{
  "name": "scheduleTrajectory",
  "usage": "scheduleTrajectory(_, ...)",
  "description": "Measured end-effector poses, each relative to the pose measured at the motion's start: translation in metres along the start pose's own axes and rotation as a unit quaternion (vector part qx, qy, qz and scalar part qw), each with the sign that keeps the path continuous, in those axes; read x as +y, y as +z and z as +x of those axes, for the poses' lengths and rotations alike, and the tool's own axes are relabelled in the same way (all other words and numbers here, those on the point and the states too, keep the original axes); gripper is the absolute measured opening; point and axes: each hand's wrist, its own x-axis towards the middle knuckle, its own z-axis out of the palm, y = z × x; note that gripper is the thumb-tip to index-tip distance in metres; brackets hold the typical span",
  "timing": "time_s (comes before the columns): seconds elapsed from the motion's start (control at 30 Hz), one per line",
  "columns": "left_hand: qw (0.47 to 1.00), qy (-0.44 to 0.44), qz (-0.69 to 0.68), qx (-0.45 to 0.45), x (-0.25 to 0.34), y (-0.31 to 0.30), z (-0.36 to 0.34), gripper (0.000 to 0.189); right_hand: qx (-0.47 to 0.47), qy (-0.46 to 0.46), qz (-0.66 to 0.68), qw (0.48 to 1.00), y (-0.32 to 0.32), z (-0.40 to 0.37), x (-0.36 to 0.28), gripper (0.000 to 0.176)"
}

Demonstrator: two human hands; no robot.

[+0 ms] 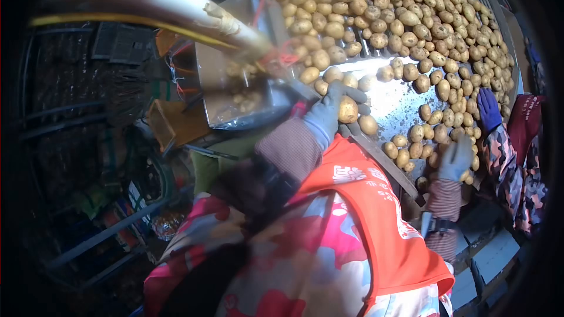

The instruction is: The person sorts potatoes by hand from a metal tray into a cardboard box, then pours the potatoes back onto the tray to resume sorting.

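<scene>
My left hand (330, 113), in a grey-blue glove, is curled around a potato (348, 110) at the near edge of a metal sorting table (388, 97). Another loose potato (368, 125) lies just beside those fingers. On the right, my right hand (456, 158), gloved the same way and slightly blurred, rests with fingers stretched out among potatoes near the table's front. Several potatoes (416, 134) lie to the left of it. What is under the right palm is hidden.
A large heap of potatoes (411, 17) covers the table's far side. At left stands a plastic-lined box (235, 105) with potatoes inside, below a pale pole (170, 3). A co-worker's purple-gloved hand (489, 110) reaches in at right. Blue crates (496, 255) stand at lower right.
</scene>
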Motion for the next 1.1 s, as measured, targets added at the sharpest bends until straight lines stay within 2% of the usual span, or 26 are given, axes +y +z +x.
scheduleTrajectory(0.03,0.999,-0.002,0.037,0.007,0.002,0.003,0.000,0.061,0.130,-0.022,-0.024,0.991,0.034,-0.001,0.055,0.039)
scheduleTrajectory(0.07,1.000,0.003,0.002,0.000,-0.006,0.003,0.007,0.061,0.251,-0.036,-0.049,0.966,0.068,-0.001,0.110,0.039)
scheduleTrajectory(0.1,0.999,0.007,-0.032,-0.007,-0.020,0.001,0.017,0.062,0.204,-0.003,-0.053,0.977,0.101,0.010,0.162,0.053)
scheduleTrajectory(0.17,0.999,-0.012,-0.033,-0.018,-0.044,-0.011,0.039,0.064,0.110,0.125,0.099,0.981,0.147,0.045,0.194,0.048)
scheduleTrajectory(0.2,0.999,-0.036,0.000,-0.038,-0.053,-0.015,0.055,0.065,0.067,0.180,0.108,0.975,0.143,0.058,0.181,0.052)
scheduleTrajectory(0.27,0.980,0.033,0.184,-0.071,-0.054,0.000,0.067,0.062,-0.030,0.209,0.090,0.973,0.097,0.082,0.064,0.059)
scheduleTrajectory(0.33,0.982,0.022,0.173,-0.075,-0.029,0.026,0.042,0.063,-0.100,0.205,0.115,0.967,0.063,0.079,-0.013,0.067)
scheduleTrajectory(0.37,0.993,-0.103,0.032,-0.045,-0.010,0.039,0.030,0.063,-0.069,0.160,0.118,0.978,0.054,0.064,-0.031,0.072)
scheduleTrajectory(0.4,0.990,-0.116,0.057,-0.049,-0.013,0.040,0.032,0.064,0.042,0.090,0.092,0.991,0.055,0.035,-0.041,0.066)
scheduleTrajectory(0.43,0.988,-0.128,0.079,-0.040,-0.008,0.052,0.029,0.065,0.144,0.009,0.065,0.987,0.041,0.004,-0.041,0.061)
scheduleTrajectory(0.53,0.981,-0.140,0.129,-0.033,-0.013,0.043,0.043,0.065,0.132,-0.008,0.111,0.985,0.032,-0.057,-0.020,0.056)
scheduleTrajectory(0.63,0.975,-0.150,0.158,-0.029,-0.024,0.023,0.055,0.063,0.138,0.105,0.163,0.971,0.046,-0.116,0.023,0.051)
scheduleTrajectory(0.7,0.976,-0.148,0.157,-0.004,-0.028,0.013,0.061,0.063,0.123,0.147,0.081,0.978,0.065,-0.140,0.065,0.048)
scheduleTrajectory(0.73,0.974,-0.146,0.172,-0.007,-0.029,0.010,0.062,0.064,0.167,0.147,0.077,0.972,0.072,-0.143,0.087,0.046)
scheduleTrajectory(0.77,0.973,-0.150,0.178,-0.003,-0.030,0.012,0.059,0.064,0.209,0.148,0.072,0.964,0.060,-0.135,0.104,0.045)
scheduleTrajectory(0.83,0.971,-0.151,0.188,0.005,-0.026,0.020,0.059,0.063,0.227,0.174,0.081,0.955,0.033,-0.092,0.129,0.043)
scheduleTrajectory(0.9,0.966,-0.164,0.199,0.014,-0.025,0.018,0.065,0.064,0.241,0.111,-0.009,0.964,0.072,-0.041,0.161,0.046)
scheduleTrajectory(0.93,0.964,-0.168,0.205,0.017,-0.027,0.018,0.068,0.064,0.126,0.177,0.036,0.975,0.062,-0.003,0.157,0.050)
scheduleTrajectory(0.97,0.964,-0.169,0.205,0.023,-0.028,0.020,0.068,0.064,0.009,0.239,0.080,0.968,0.045,0.033,0.134,0.054)
scheduleTrajectory(1.0,0.964,-0.168,0.206,0.030,-0.028,0.021,0.068,0.064,0.052,0.201,0.001,0.978,0.047,0.053,0.105,0.059)
scheduleTrajectory(1.07,0.962,-0.168,0.211,0.045,-0.028,0.024,0.066,0.064,0.046,0.227,0.123,0.965,0.054,0.105,0.039,0.068)
scheduleTrajectory(1.1,0.962,-0.165,0.215,0.046,-0.027,0.023,0.065,0.064,0.130,0.181,0.210,0.952,0.040,0.100,-0.001,0.069)
